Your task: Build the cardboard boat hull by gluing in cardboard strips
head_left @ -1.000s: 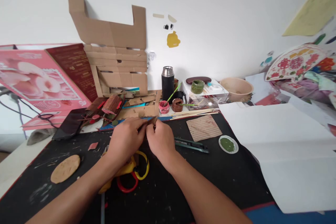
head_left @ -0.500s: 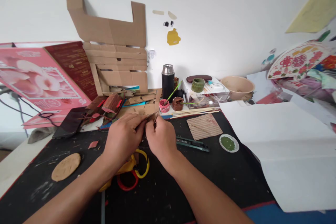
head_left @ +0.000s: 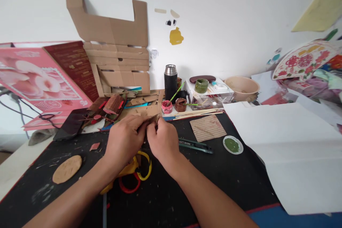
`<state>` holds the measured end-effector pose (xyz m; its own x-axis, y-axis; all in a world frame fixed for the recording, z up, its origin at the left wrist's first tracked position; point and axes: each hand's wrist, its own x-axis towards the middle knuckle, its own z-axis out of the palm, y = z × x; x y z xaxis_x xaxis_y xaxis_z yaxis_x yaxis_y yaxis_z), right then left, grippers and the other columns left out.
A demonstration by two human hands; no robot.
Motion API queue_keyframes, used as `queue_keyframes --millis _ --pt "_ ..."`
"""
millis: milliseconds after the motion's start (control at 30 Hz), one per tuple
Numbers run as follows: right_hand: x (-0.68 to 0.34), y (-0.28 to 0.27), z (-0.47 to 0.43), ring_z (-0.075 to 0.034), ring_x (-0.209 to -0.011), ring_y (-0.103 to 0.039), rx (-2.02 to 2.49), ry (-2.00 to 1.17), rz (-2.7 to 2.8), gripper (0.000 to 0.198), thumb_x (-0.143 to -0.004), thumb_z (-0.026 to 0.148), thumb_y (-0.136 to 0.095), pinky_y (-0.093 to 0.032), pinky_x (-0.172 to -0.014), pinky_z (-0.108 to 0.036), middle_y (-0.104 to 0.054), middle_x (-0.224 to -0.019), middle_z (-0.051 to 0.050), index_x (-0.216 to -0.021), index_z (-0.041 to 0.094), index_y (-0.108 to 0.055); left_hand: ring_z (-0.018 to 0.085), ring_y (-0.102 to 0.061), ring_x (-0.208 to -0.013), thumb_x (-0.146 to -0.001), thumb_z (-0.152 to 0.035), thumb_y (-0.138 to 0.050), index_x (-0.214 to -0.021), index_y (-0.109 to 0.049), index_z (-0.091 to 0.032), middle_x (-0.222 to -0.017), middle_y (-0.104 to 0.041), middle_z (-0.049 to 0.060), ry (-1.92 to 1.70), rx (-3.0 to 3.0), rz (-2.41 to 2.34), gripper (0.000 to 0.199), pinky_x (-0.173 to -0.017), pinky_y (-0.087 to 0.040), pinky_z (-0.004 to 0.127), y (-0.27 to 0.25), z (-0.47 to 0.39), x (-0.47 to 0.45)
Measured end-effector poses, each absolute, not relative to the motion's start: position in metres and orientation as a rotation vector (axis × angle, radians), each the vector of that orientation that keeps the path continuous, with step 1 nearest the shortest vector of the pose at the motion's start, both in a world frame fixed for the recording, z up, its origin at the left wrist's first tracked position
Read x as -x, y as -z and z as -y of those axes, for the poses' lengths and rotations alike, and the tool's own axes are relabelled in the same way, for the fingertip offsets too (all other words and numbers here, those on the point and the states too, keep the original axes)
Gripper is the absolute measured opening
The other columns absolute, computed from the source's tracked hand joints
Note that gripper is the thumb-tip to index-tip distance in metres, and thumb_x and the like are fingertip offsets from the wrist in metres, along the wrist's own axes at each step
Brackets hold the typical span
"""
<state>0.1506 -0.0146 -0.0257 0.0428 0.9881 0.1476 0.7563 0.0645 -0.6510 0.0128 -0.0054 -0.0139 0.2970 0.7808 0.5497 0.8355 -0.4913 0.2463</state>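
Both of my hands meet over the middle of the black mat [head_left: 213, 178]. My left hand [head_left: 124, 137] is closed, pinching a small piece of cardboard [head_left: 154, 118], mostly hidden by the fingers. From the other side my right hand [head_left: 163, 136], also closed, grips the same brown piece with thumb and fingertips. Below my left wrist lie yellow-handled scissors [head_left: 145, 165] and a red handle loop [head_left: 130, 188], partly covered by the forearm. A dark green utility knife [head_left: 196, 145] rests just right of my right hand.
A cardboard oval [head_left: 67, 169] lies left, a corrugated square [head_left: 208, 128] and green paint lid [head_left: 233, 145] right. Behind stand a black thermos [head_left: 170, 83], paint jars [head_left: 181, 104] and thin sticks [head_left: 197, 114]. White paper [head_left: 299, 156] covers the right side; a pink box [head_left: 40, 78] stands left.
Both hands keep their grip on the cardboard piece and have shifted only very slightly. Everything else lies as before.
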Motion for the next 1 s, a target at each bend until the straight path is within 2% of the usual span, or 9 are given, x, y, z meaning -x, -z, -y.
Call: queue_keyframes --millis 167,400,667,1000 --pt "-0.15 0.027 0.0149 -0.026 -0.082 -0.076 1.744 -0.51 1.755 0.026 -0.105 0.023 -0.053 -0.037 -0.066 -0.032 -0.083 -0.094 -0.016 -0.101 0.012 -0.077 0.028 -0.08 -0.091 -0.099 -0.028 -0.054 -0.104 -0.084 -0.022 -0.101 -0.086 0.009 0.966 2.454 1.586 0.031 -0.081 -0.062 0.036 0.016 0.0044 -0.0119" --pt "-0.1495 0.0287 0.0132 -0.028 -0.086 -0.077 1.751 -0.525 1.74 0.027 -0.105 0.024 -0.053 -0.039 -0.068 -0.033 -0.083 -0.095 -0.017 -0.102 0.013 -0.077 0.028 -0.08 -0.096 -0.097 -0.027 -0.057 -0.104 -0.085 -0.023 -0.105 -0.086 0.008 1.039 2.489 1.626 0.029 -0.087 -0.062 0.038 0.0172 0.0039 -0.0117" --pt "-0.1496 0.0297 0.0133 -0.028 -0.086 -0.076 1.766 -0.531 1.748 0.027 -0.104 0.024 -0.053 -0.039 -0.067 -0.032 -0.083 -0.095 -0.017 -0.101 0.013 -0.078 0.029 -0.08 -0.097 -0.093 -0.027 -0.058 -0.104 -0.085 -0.023 -0.105 -0.086 0.009 1.083 2.517 1.689 0.03 -0.087 -0.062 0.04 0.0202 0.002 -0.0112" --pt "-0.1488 0.0285 0.0128 -0.028 -0.086 -0.076 1.77 -0.528 1.748 0.025 -0.104 0.022 -0.054 -0.038 -0.067 -0.033 -0.083 -0.094 -0.017 -0.1 0.013 -0.077 0.026 -0.08 -0.092 -0.091 -0.03 -0.06 -0.098 -0.086 -0.027 -0.101 -0.086 0.005 1.189 2.579 1.817 0.028 -0.082 -0.06 0.035 0.0155 0.0014 -0.0135"
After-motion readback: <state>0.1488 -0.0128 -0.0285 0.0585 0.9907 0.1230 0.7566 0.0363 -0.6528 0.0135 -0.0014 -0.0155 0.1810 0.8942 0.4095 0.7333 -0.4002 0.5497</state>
